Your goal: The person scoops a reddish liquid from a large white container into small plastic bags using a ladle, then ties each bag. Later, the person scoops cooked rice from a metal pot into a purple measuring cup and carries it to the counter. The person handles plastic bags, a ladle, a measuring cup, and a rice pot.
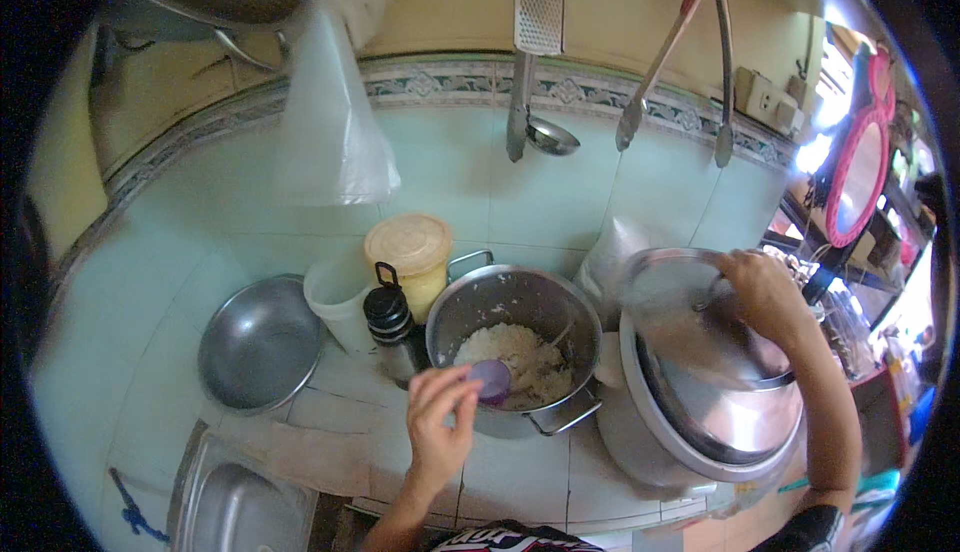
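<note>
My left hand (441, 424) holds a small purple cup (491, 381) over the near rim of a steel pot (517, 282). White rice (499, 345) lies in that pot, with a brownish portion at the right; a utensil handle seems to stick out of it. My right hand (765, 293) grips a round metal lid (675, 289), blurred and tilted, above a large white round container (637, 439) at the right. Another shiny metal lid or bowl (739, 424) shows on top of that container, partly covered by the lid in my hand.
Left of the pot stand a black-capped bottle (388, 315), a white bucket (337, 304) and a lidded yellow tub (409, 248). Farther left are a metal basin (259, 345) and a sink (247, 507). A ladle (553, 137), grater (540, 8), tongs (675, 26) and plastic bag (337, 124) hang above.
</note>
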The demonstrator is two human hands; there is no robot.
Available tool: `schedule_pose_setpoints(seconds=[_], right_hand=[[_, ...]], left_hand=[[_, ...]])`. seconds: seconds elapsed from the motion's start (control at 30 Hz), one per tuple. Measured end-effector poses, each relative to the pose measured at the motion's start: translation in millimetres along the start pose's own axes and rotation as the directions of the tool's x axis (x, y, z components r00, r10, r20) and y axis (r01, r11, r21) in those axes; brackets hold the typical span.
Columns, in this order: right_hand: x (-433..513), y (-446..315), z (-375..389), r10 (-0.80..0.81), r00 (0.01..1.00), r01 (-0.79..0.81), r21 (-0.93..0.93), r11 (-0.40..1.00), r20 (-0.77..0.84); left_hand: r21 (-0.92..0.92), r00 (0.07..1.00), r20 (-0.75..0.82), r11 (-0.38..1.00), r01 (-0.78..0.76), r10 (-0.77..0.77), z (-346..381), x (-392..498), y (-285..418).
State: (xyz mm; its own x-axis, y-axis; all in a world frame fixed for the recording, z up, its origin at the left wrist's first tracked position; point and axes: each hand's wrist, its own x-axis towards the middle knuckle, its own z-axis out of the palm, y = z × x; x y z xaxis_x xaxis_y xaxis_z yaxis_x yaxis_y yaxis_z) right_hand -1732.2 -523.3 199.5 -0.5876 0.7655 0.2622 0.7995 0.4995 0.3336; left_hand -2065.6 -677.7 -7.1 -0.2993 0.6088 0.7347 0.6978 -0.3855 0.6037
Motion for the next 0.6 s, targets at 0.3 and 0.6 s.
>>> schedule_pose_setpoints(seconds=[0.3,0.6], right_hand=[[-18.9,100.5,111.4,0.173,0.985,-0.170,-0.120,0.978,0.012],[30.4,19.1,69.5,0.139,0.985,-0.103,-0.291,0.951,0.105]], left_hand=[[-0.171,0.901,-0.154,0.909,0.381,-0.406,54.7,-8.2,-79.9],[-0.272,0.856,-0.129,0.848,0.456,-0.501,63.8,-14.4,-63.7]])
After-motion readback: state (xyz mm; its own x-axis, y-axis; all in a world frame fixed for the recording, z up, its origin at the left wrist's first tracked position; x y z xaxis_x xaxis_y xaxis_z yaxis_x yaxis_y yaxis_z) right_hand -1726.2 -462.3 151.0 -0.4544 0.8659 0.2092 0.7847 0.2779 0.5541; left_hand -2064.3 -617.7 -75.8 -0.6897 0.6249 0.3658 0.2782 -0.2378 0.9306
